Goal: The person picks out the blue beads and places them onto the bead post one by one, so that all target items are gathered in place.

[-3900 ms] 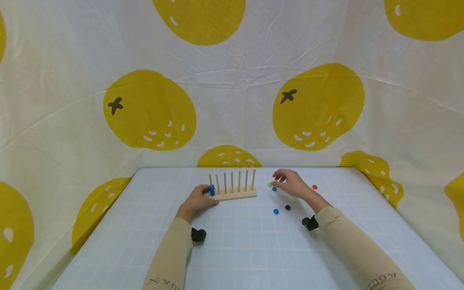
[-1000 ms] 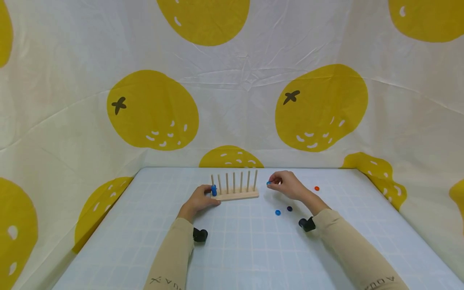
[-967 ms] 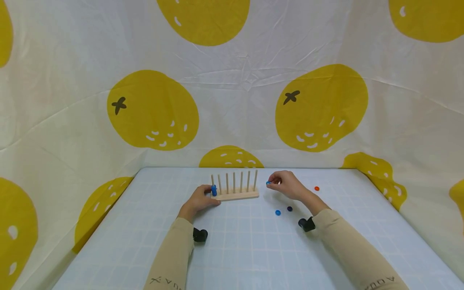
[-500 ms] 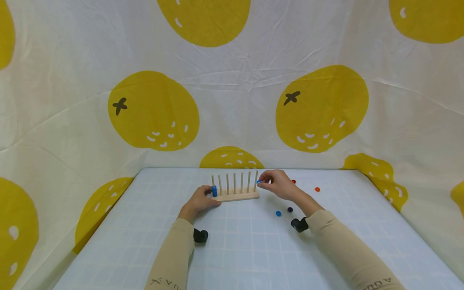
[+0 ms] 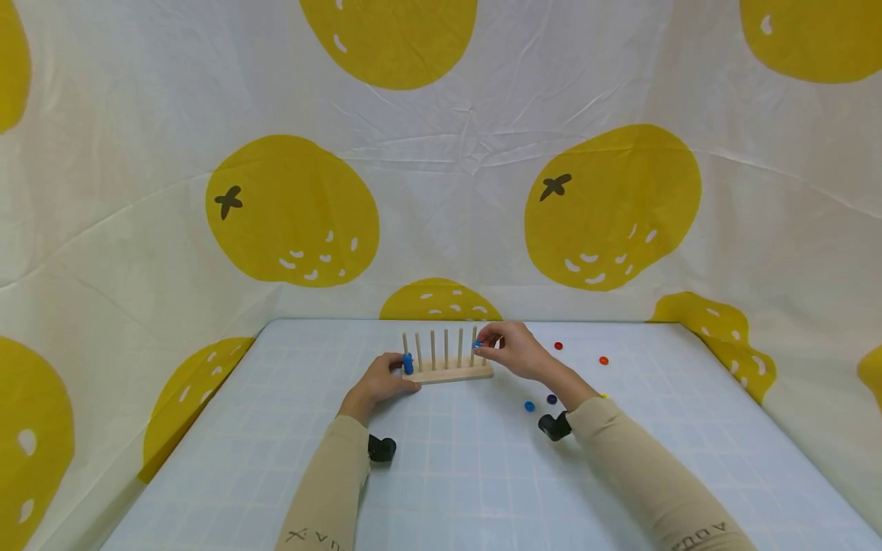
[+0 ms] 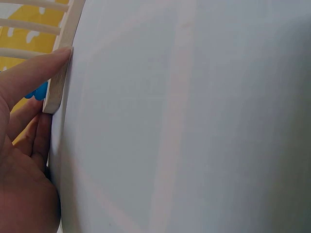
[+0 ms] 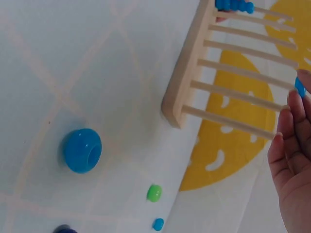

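Observation:
A wooden rack with upright pegs point(image 5: 448, 374) stands on the table, with blue beads point(image 5: 408, 363) stacked on its leftmost peg. My left hand point(image 5: 377, 386) grips that end of the base, its thumb along the front edge and its fingers behind, as the left wrist view shows. My right hand point(image 5: 513, 350) pinches a blue bead point(image 7: 300, 87) between thumb and fingertips, up among the pegs at the rack's right end. In the right wrist view, the bead is near the upper ends of the pegs, partly hidden by the fingers.
On the table right of the rack lie a blue bead point(image 5: 529, 406), a dark purple bead point(image 5: 552, 399), a red bead point(image 5: 558, 346) and an orange bead point(image 5: 603, 360). A yellow bead point(image 5: 604, 396) peeks out beside the right sleeve. The right wrist view also shows a green bead point(image 7: 154, 193).
My right hand, earlier over the green and blue beads, has taken a blue bead and carried it left to the rack's pegs. Red and yellow beads have come into sight. My left hand stays put.

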`<action>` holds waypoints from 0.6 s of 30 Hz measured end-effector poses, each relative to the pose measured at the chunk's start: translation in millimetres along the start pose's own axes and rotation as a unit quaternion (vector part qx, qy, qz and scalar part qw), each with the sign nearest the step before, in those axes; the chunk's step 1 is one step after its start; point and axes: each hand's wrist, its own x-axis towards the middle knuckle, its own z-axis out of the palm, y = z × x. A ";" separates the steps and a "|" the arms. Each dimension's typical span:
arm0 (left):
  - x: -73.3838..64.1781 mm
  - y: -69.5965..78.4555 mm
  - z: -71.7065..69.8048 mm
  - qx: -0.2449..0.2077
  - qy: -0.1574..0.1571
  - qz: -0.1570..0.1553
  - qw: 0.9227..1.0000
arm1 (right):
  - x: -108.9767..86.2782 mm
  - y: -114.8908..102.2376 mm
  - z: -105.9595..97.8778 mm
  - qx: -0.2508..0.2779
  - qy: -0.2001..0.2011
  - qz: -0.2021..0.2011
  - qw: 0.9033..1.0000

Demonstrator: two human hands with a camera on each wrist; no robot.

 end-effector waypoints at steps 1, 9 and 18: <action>-0.3 0.0 0.0 0.000 0.000 0.002 1.000 | 0.4 -1.2 0.9 0.001 -0.001 -0.001 1.000; -2.0 1.5 0.9 0.005 0.002 0.008 1.000 | 6.7 -11.0 8.6 0.004 -0.004 -0.008 1.000; -1.0 2.8 0.6 0.011 0.005 0.012 1.000 | 18.7 -24.8 16.7 0.014 -0.012 -0.015 1.000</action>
